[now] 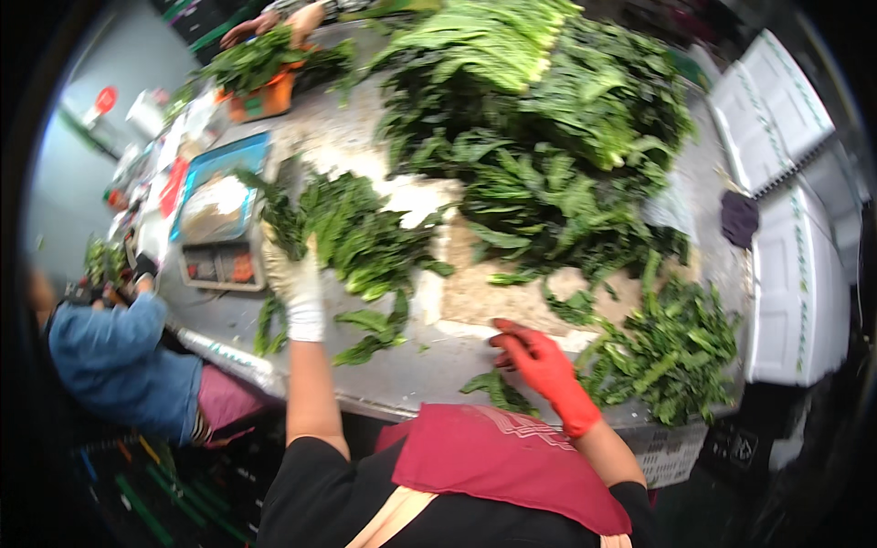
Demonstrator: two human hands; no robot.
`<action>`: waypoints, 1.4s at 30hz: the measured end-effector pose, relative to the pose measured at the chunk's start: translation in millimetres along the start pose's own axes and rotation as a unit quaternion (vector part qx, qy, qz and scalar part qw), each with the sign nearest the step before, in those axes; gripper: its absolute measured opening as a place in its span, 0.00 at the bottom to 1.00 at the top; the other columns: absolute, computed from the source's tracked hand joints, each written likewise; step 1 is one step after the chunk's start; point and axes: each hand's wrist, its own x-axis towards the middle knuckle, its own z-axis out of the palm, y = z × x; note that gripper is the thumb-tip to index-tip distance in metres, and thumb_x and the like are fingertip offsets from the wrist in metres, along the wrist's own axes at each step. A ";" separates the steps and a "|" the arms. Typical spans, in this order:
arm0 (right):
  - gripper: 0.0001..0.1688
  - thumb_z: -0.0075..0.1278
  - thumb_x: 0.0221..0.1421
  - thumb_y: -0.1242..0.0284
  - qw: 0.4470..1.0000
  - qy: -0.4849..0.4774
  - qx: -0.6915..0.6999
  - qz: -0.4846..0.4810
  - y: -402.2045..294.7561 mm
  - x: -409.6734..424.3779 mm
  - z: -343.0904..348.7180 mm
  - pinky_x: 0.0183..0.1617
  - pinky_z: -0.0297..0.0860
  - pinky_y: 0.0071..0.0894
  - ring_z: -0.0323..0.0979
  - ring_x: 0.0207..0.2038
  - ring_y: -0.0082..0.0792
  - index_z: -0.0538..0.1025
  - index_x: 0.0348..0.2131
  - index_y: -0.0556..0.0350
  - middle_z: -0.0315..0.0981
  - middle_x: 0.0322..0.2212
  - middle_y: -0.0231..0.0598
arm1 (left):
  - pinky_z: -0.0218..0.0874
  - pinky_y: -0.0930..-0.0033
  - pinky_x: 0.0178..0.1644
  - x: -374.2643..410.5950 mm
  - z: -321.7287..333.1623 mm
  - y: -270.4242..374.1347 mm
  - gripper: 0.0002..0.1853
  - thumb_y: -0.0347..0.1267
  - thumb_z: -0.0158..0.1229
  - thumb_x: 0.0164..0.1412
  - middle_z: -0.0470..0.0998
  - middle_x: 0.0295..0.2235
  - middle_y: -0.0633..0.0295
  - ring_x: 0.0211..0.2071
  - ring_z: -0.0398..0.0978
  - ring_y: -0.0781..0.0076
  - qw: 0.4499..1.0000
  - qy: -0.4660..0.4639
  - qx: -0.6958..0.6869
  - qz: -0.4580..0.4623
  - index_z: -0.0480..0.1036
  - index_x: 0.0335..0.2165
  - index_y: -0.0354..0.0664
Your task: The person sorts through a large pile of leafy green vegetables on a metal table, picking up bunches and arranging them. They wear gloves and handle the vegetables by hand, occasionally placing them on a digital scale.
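Note:
In a pale work glove, my left hand (294,277) is closed around a small bunch of leafy greens (281,212) beside a weighing scale (223,264). The scale carries a blue tray (255,156) with something in clear plastic on it. A pile of leafy greens (356,233) lies just right of that hand. My right hand (538,366), in a red rubber glove, hovers over the metal table's near edge, fingers slightly curled and apart, with nothing seen in them. Below it lies a loose leafy sprig (499,394). Trimmed greens (661,356) are heaped to its right.
A large stack of greens (534,116) covers the far middle of the metal table (425,373). White foam boxes (788,274) line the right edge, near a dark cloth (739,218). Another person's hands are at an orange basket (264,99); a person in blue (123,363) stands left.

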 end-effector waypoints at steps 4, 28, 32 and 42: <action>0.19 0.42 0.57 0.72 0.957 -0.005 -0.210 -0.202 -13.0 11.2 -11.8 0.34 0.66 0.21 0.70 0.29 0.24 0.68 0.48 0.55 0.73 0.34 0.35 | 0.36 0.61 0.61 47.8 40.7 -78.6 0.52 0.55 0.55 0.46 0.41 0.58 0.37 0.60 0.39 0.47 0.982 -0.103 0.111 0.112 0.39 0.59 0.41; 0.46 0.53 0.42 0.77 0.675 0.309 -0.640 -0.197 -232.2 108.5 -168.6 0.45 0.64 0.36 0.67 0.44 0.49 0.50 0.58 0.41 0.66 0.45 0.51 | 0.53 0.71 0.55 -23.4 -45.9 16.9 0.34 0.16 0.57 0.46 0.64 0.52 0.58 0.51 0.63 0.68 0.928 -0.047 -0.231 0.290 0.58 0.53 0.39; 0.40 0.52 0.42 0.82 0.674 0.361 -0.463 -0.449 -224.0 63.7 -193.5 0.38 0.67 0.31 0.71 0.38 0.41 0.58 0.55 0.50 0.69 0.41 0.48 | 0.56 0.71 0.53 -33.0 -46.5 30.0 0.31 0.17 0.57 0.46 0.66 0.49 0.58 0.49 0.66 0.70 0.924 -0.068 -0.225 0.301 0.61 0.51 0.38; 0.22 0.47 0.53 0.68 0.901 -0.011 0.431 0.055 12.8 -14.2 -80.9 0.42 0.71 0.35 0.71 0.41 0.38 0.66 0.46 0.61 0.70 0.41 0.45 | 0.57 0.73 0.50 -127.7 16.4 48.8 0.22 0.29 0.52 0.56 0.70 0.45 0.57 0.46 0.67 0.72 0.770 -0.542 -0.313 0.124 0.62 0.50 0.36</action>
